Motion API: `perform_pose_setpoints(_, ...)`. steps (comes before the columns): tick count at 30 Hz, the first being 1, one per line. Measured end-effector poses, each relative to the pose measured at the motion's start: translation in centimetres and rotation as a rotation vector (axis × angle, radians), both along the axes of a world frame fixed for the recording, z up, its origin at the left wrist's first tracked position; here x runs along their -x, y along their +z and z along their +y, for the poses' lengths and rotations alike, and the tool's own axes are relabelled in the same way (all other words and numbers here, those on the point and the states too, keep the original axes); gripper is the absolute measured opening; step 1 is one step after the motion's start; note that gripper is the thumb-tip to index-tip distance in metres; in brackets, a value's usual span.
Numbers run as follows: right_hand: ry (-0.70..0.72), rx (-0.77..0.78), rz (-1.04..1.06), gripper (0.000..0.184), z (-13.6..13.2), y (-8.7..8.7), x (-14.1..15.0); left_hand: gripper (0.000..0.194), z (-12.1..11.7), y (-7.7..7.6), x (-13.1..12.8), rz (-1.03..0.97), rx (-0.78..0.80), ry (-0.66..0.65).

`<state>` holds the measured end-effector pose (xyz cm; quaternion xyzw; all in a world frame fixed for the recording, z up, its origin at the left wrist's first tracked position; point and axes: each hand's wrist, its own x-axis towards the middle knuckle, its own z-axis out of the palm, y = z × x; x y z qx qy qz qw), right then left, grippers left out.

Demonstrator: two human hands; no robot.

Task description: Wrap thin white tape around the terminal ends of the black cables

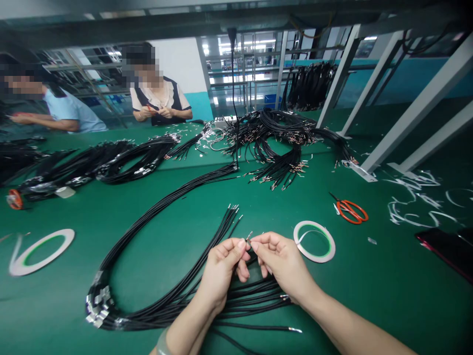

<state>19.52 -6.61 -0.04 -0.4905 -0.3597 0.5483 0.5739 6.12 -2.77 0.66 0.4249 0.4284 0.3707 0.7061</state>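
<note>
My left hand (225, 266) and my right hand (283, 261) meet near the middle of the green table, each pinching at the end of a black cable (248, 240). A thin, light-coloured tip sticks up between the fingertips; its detail is too small to make out. Around and beneath my hands lies a curved bundle of black cables (127, 236), with silvery wrapping (99, 306) at its left bend. Several loose cable ends spread out under my wrists. Just right of my right hand rests a roll of white tape (330, 256) with a green inner ring.
Orange-handled scissors (353, 212) and white strips (421, 202) lie at the right, near a dark flat object (447, 251). Another tape roll (44, 254) is at the left. More cable bundles (144, 158) line the far side. Metal posts (414, 108) rise at the right. Two people (162, 98) work opposite.
</note>
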Motion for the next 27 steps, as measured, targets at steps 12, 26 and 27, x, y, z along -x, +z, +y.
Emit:
perform_pose_setpoints(12,0.035,0.027,0.087,0.025,0.26,-0.25,-0.03,0.019,0.39,-0.13,0.64,-0.122,0.168,-0.050)
perform_pose_setpoints(26,-0.007,-0.004,0.028,0.023,0.25,0.20,0.12,0.018,0.19,0.43,0.48,-0.163,0.281,-0.063)
perform_pose_setpoints(27,-0.006,-0.005,0.031,0.023,0.26,0.19,0.11,0.018,0.21,0.47,0.51,-0.181,0.296,-0.070)
